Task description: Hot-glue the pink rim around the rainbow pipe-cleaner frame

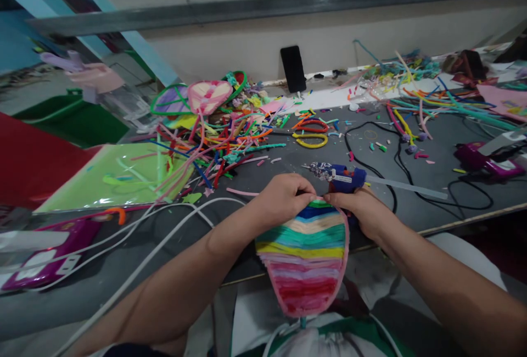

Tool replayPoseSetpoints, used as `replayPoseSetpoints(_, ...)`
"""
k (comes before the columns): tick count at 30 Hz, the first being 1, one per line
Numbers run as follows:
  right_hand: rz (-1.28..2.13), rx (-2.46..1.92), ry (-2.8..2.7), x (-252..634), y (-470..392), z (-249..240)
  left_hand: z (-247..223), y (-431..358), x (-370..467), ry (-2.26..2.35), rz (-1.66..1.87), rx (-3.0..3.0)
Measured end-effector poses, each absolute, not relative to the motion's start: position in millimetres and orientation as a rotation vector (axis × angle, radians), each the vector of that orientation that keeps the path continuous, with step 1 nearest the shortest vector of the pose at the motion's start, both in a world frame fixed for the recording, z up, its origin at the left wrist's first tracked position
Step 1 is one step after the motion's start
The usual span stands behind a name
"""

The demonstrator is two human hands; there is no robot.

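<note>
A rounded panel of striped pipe cleaners (307,258), rainbow-coloured with a pink border, hangs over the table's front edge. My left hand (284,197) pinches its top edge, fingers closed. At the top right corner, the thumb of my right hand (364,208) touches the same border. Fingers of that hand are wrapped round a blue glue gun (346,178), its nozzle pointing left and a clear glue stick (407,185) jutting out behind. Most of the gun's handle is hidden by the hand.
Loose pipe cleaners (222,140) pile up at left, beside finished-looking heart shapes (209,96). Scissors (310,140) lie mid-table. A phone (293,68) leans on the wall. Purple power strips (489,160) sit at both sides, with white cables (144,258) crossing near my left arm.
</note>
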State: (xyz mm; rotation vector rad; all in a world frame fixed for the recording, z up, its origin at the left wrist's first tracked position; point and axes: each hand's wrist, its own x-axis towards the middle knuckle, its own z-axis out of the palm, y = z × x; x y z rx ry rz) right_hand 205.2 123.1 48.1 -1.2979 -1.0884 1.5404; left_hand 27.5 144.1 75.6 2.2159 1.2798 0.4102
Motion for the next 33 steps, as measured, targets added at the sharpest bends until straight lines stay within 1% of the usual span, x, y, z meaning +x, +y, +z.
replayPoseSetpoints(5, 1.622, -1.349, -1.151, 204, 128, 51, 75, 143, 30, 1.258, 0.398, 2.220)
replayPoseSetpoints(16, 1.599, -1.368, -1.328, 209, 136, 39, 71, 142, 31, 1.249, 0.400, 2.227)
replayPoseSetpoints(22, 1.548, -1.430, -1.293, 205, 134, 46, 71, 146, 29, 1.262, 0.324, 2.119)
replayPoseSetpoints(33, 1.574, -1.426, -1.251, 216, 129, 45, 87, 156, 0, 1.240, 0.339, 1.962)
